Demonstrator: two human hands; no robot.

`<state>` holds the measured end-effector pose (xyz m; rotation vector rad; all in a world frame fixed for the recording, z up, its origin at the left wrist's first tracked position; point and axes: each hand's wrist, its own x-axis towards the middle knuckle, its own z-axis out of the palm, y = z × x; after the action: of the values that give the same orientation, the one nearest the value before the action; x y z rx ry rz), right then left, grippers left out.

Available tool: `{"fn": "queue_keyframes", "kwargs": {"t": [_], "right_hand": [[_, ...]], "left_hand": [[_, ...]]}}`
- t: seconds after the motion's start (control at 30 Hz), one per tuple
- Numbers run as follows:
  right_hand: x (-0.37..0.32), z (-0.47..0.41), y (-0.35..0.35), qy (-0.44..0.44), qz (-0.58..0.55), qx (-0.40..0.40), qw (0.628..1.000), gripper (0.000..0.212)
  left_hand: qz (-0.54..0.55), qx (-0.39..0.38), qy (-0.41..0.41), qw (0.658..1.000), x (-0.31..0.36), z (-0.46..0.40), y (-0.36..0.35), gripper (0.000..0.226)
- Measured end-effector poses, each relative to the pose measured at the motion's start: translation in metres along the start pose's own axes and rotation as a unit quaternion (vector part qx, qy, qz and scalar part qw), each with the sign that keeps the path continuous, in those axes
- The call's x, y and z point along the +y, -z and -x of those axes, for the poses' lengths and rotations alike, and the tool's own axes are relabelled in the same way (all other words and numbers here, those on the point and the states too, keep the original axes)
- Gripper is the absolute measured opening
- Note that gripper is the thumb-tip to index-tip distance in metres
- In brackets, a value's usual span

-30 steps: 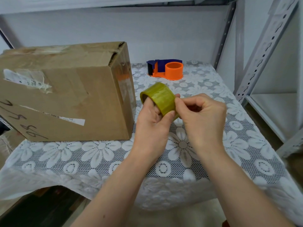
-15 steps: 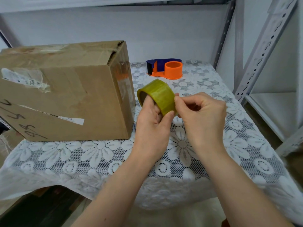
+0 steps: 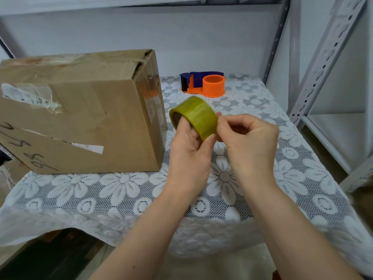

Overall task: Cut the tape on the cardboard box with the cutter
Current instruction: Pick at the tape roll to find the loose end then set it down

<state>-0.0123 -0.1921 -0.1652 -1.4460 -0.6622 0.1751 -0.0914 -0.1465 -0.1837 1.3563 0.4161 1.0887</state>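
Lace-covered tabletop [image 3: 121,190], center frame: your left hand [image 3: 189,152] is gripping the light, stiff tape roll [image 3: 194,116] through its core while your right hand [image 3: 250,142] is pinching its slippery edge.

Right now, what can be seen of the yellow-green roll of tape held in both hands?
The yellow-green roll of translucent tape is a wide ring with a dark inner core, its open side turned left toward the brown cardboard box. It is held off the white lace tablecloth, touching neither. The left hand grips it, fingers in the core and thumb on the outer face. The right hand pinches its right edge, seemingly at the tape end.
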Motion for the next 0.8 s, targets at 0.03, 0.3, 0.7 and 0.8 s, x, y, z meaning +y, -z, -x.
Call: {"fn": "queue_keyframes", "kwargs": {"t": [0.03,0.3,0.7,0.8], "right_hand": [[-0.001,0.000,0.001,-0.017,-0.029,-0.005,0.999,0.008],[-0.009,0.002,0.002,-0.010,-0.029,-0.036,0.999,0.006],[-0.010,-0.005,0.006,-0.074,-0.037,-0.094,0.992,0.016],[-0.009,-0.006,0.008,-0.098,-0.070,-0.101,0.988,0.017]], "left_hand": [[0.002,0.004,0.003,1.000,0.000,-0.001,0.002,0.045],[-0.016,0.022,-0.019,0.999,0.001,-0.002,0.002,0.049],[-0.044,0.000,-0.036,0.998,0.003,0.000,0.001,0.051],[-0.005,-0.003,-0.017,1.000,0.003,0.000,0.000,0.050]]}}
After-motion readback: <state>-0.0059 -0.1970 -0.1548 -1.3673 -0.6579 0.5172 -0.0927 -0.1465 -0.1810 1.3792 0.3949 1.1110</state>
